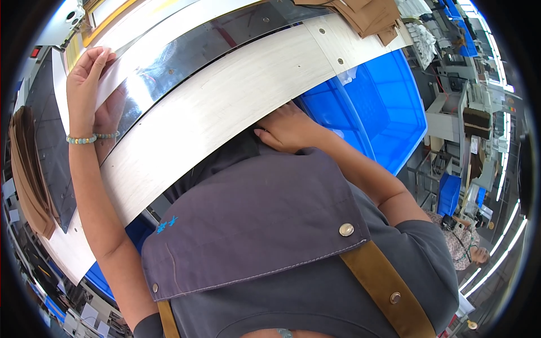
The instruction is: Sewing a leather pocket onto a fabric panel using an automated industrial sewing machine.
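Observation:
My left hand (pixel 87 79) is raised over the far left of the worktable, its fingers curled and the thumb pressed against them. White sheet-like material (pixel 60 84) shows beside it; whether the fingers pinch it I cannot make out. Beneath that hand a shiny metal plate (pixel 191 65) mirrors the wrist and its beaded bracelet (pixel 82 139). My right hand (pixel 287 128) is at the near edge of the pale tabletop (pixel 180 124), close to my lap. Its fingertips go out of sight under the edge, so what they touch is hidden.
A yellow-edged frame (pixel 104 22) and part of a white machine (pixel 61 22) stand at the far left. Brown pieces lie stacked (pixel 369 17) at the far right and hang (pixel 28 169) at the left. A blue bin (pixel 389 107) sits right of the table; a person (pixel 465 242) is farther right.

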`<state>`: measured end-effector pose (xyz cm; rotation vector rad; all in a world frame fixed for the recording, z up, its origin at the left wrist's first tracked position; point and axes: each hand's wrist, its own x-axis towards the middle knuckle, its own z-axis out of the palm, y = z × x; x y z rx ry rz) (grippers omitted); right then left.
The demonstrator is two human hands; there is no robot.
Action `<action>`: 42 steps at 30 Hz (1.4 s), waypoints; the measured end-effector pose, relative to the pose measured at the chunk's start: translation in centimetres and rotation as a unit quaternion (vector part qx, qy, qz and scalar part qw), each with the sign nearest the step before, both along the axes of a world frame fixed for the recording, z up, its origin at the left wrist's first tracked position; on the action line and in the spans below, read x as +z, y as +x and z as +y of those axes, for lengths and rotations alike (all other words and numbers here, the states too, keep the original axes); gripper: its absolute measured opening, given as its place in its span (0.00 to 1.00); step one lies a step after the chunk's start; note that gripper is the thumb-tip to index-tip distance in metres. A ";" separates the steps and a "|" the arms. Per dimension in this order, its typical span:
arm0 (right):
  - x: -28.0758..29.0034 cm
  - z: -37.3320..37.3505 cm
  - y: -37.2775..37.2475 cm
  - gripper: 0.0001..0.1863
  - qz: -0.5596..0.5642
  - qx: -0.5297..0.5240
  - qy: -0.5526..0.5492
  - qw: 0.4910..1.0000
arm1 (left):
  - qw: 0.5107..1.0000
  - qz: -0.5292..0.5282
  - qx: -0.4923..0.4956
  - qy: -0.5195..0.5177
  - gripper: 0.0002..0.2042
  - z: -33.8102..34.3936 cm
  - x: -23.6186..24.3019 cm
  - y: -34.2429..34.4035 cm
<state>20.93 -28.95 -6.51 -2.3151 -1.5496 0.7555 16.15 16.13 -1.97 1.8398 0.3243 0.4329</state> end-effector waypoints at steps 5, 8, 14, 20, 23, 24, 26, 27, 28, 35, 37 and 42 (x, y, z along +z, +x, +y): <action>8.9 -1.5 2.6 0.23 0.146 0.033 -0.018 0.989 | 1.000 0.001 0.027 -0.013 0.10 -1.1 1.3 -0.3; 15.3 -0.3 6.2 0.15 0.191 0.009 0.087 0.978 | 0.978 -0.015 0.041 0.204 0.10 -2.2 3.8 -0.6; 16.1 14.4 10.6 0.21 -0.034 0.042 0.443 0.895 | 0.961 -0.077 -0.033 0.263 0.04 -6.8 8.5 -0.8; 17.2 21.3 12.3 0.12 0.177 0.099 0.247 0.947 | 0.965 -0.070 -0.003 0.251 0.01 -7.4 10.9 -2.8; 18.5 21.7 14.3 0.07 0.321 0.061 0.215 0.920 | 0.994 -0.038 0.023 0.104 0.04 -6.7 10.0 -3.6; 18.6 22.1 15.3 0.08 0.289 0.059 0.189 0.937 | 0.993 -0.028 0.029 0.110 0.04 -6.3 9.3 -3.5; 17.9 23.6 17.3 0.11 0.227 0.041 0.193 0.954 | 0.993 -0.029 0.032 0.107 0.05 -5.2 7.9 -3.0; 17.3 25.0 18.5 0.12 0.212 0.046 0.245 0.945 | 0.993 -0.016 0.035 0.109 0.05 -4.3 7.2 -2.7; 16.7 26.6 20.1 0.14 0.142 0.008 0.243 0.960 | 0.980 -0.006 0.074 0.185 0.06 -3.4 6.4 -2.1; 10.1 35.3 24.8 0.09 0.171 -0.078 0.130 0.973 | 0.867 0.125 0.049 0.480 0.28 -0.1 2.2 -0.3; 9.0 36.2 24.4 0.08 0.101 -0.012 0.125 0.987 | 0.853 0.134 0.060 0.501 0.35 -0.2 1.5 0.2; 8.7 37.4 22.8 0.07 0.156 -0.031 0.151 0.976 | 0.863 0.160 0.036 0.478 0.42 0.2 1.5 1.2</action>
